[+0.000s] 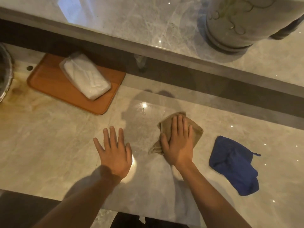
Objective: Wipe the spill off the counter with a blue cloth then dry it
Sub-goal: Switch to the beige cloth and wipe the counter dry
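Note:
My right hand (178,142) lies flat on a tan cloth (196,129), pressing it onto the marble counter (57,145). Its thumb curls around the cloth's left edge. The blue cloth (233,167) lies crumpled on the counter to the right of that hand, untouched. My left hand (113,148) rests flat on the bare counter to the left, fingers spread, holding nothing. I see no clear wet patch on the glossy stone.
An orange tray (54,84) with a wrapped pack of white tissues (85,76) sits at the back left. A metal basin rim (5,71) shows at the far left. A raised ledge (164,30) behind carries a large pale vase (238,22).

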